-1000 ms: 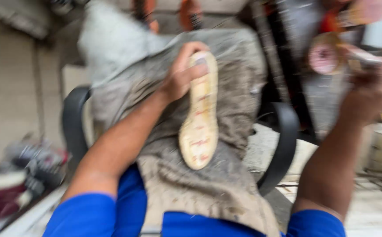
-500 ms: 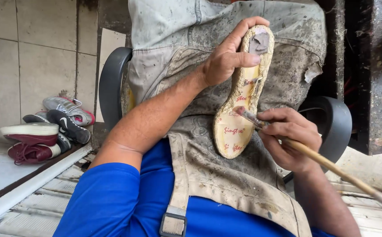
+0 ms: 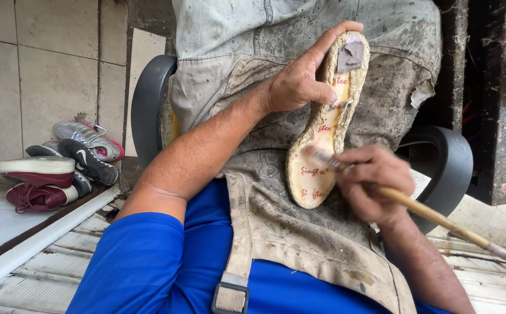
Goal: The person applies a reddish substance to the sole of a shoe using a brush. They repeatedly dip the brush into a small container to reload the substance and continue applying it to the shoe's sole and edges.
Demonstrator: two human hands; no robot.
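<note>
My left hand (image 3: 302, 81) grips a yellowish shoe insole (image 3: 325, 125) with a woven rim and red print, held upright over my lap; a grey patch sits near its upper end. My right hand (image 3: 375, 183) holds a long wooden-handled brush (image 3: 439, 220), whose bristle tip touches the lower middle of the insole. A stained grey apron (image 3: 291, 232) covers my lap over blue clothing.
Several shoes (image 3: 61, 166) lie in a pile on the floor at the left, by a tiled wall (image 3: 43, 64). Black chair armrests (image 3: 148, 104) curve on both sides of my lap. A white ledge (image 3: 26, 244) runs along the lower left.
My right hand came down from the upper right with the brush and set its tip on the insole. The left hand kept hold of the insole throughout.
</note>
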